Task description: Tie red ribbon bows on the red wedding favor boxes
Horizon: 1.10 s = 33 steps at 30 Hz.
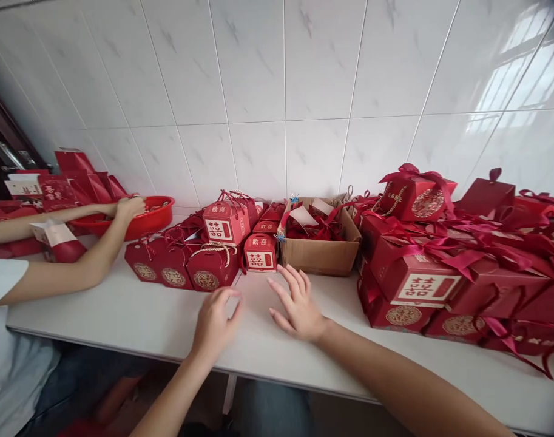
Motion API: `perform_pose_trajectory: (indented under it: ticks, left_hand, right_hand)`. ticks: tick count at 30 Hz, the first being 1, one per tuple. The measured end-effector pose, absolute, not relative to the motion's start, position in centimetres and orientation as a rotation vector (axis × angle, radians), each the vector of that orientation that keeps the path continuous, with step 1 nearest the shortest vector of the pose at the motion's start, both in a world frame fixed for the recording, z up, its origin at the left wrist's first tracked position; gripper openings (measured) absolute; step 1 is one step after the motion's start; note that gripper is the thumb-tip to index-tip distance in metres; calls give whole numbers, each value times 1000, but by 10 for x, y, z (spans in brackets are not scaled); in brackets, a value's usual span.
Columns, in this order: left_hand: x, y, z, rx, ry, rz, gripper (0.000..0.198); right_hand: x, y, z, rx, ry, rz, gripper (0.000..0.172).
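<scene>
My left hand [215,320] hovers over the white table, its fingers bent and slightly blurred, the thumb apart and nothing visible in it. To its right, my right hand [300,306] has its fingers spread and holds nothing. Just beyond my left hand stands a dark red gift box [212,269] with a twisted cord handle, at the end of a short row. A smaller red box [261,252] with a cream double-happiness label is nearest to my right fingertips. Behind that hand sits an open cardboard box [321,256] with red ribbons and pale cards inside.
Stacked red boxes with ribbons [429,285] fill the table's right side. On the left, a co-worker's hands [130,207] reach into a red plastic basin [155,220]. More red boxes [79,179] stand behind. A tiled wall [258,79] borders the white table [135,321].
</scene>
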<state>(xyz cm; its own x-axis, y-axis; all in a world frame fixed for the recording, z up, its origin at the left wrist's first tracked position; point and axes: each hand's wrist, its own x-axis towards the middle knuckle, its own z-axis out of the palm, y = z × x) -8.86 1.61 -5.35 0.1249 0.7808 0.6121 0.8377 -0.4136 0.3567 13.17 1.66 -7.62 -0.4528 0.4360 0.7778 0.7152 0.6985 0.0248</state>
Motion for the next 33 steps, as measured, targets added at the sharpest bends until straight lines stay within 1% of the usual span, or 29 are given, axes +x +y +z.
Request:
perform_pose_trajectory:
  ticks: [3, 4, 7, 9, 10, 12, 14, 17, 22, 24, 28, 31, 33]
  left_hand:
    - [-86, 48, -2, -2042, -1614, -1179, 19]
    - [-83, 62, 17, -1958, -1664, -1180, 27]
    - [-73, 105, 60, -1770, -2016, -1154, 76]
    - [-70, 128, 74, -1745, -2277, -1095, 106]
    - [-71, 137, 77, -1739, -2357, -1099, 115]
    - [-73, 146, 78, -1733, -2421, -1175, 124]
    - [-77, 146, 77, -1725, -2380, -1290, 123]
    - [-79, 131, 75, -1697, -2235, -1416, 114]
    - [-72, 85, 66, -1811, -1626, -1937, 104]
    - [-70, 63, 50, -1953, -1545, -2019, 105]
    - [-67, 24, -8, -2286, -1611, -2006, 102]
    - [-60, 4, -51, -2495, -1799, -1804, 105]
    - [-55, -4, -68, -2547, -1864, -1717, 110]
  right_hand:
    - [141, 20, -78, -938, -2116, -215, 54]
    - [145, 20, -75, -938, -2096, -172, 53]
    - [152, 17, -68, -989, -1950, -99, 51]
    - [154, 17, -66, -1043, -1842, -83, 49]
    - [154, 18, -65, -1063, -1806, -78, 49]
    - [153, 18, -65, -1080, -1773, -66, 49]
    - [153, 18, -64, -1076, -1763, -55, 50]
    - [153, 16, -63, -1067, -1752, -39, 50]
    - [154, 17, -61, -1068, -1682, -2, 49]
    - [156, 19, -61, -1064, -1629, 32, 47]
    - [161, 23, -62, -1033, -1547, 134, 43]
    - [163, 22, -62, -1018, -1526, 160, 39]
    - [163, 20, -62, -1013, -1529, 172, 36]
